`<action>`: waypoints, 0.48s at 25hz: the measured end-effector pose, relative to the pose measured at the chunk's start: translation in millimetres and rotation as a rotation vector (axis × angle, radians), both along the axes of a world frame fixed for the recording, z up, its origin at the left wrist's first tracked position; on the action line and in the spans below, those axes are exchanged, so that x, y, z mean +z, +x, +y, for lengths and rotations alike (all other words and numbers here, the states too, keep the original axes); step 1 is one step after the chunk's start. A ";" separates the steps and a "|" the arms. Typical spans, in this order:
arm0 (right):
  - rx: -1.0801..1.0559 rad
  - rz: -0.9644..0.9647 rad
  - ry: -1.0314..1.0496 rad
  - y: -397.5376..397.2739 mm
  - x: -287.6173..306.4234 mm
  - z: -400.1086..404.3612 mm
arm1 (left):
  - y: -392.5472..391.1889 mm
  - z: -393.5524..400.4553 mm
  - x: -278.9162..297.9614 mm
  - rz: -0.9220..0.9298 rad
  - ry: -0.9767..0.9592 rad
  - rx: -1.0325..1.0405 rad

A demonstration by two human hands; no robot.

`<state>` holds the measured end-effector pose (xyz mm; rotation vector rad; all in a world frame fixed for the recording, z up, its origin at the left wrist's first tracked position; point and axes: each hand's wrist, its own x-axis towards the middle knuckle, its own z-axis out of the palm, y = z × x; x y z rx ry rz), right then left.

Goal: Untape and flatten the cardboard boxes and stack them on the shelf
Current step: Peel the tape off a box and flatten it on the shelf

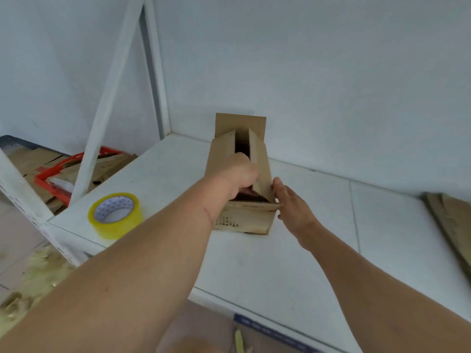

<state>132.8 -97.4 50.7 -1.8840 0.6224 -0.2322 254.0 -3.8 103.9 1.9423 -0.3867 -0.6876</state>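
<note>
A: Where is the cardboard box [239, 174]?
B: On the white shelf [331, 225], mid-scene, top flaps partly open.
A: The hands?
B: The left hand [240, 174] is curled into the opening, gripping a flap. The right hand [293, 207] lies flat, fingers straight, against the box's right side.
A: Anything else?
B: A yellow tape roll [114, 215] stands left, flattened cardboard [451, 220] far right.

The one camera sits on my head, looking forward and steeply down along both my forearms onto the white shelf [318, 250], close in, with the wall behind and the floor at lower left.
</note>
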 end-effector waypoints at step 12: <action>-0.215 -0.127 0.123 -211.9 -12.3 -67.4 | -153.0 -13.4 4.7 -0.434 -0.249 0.099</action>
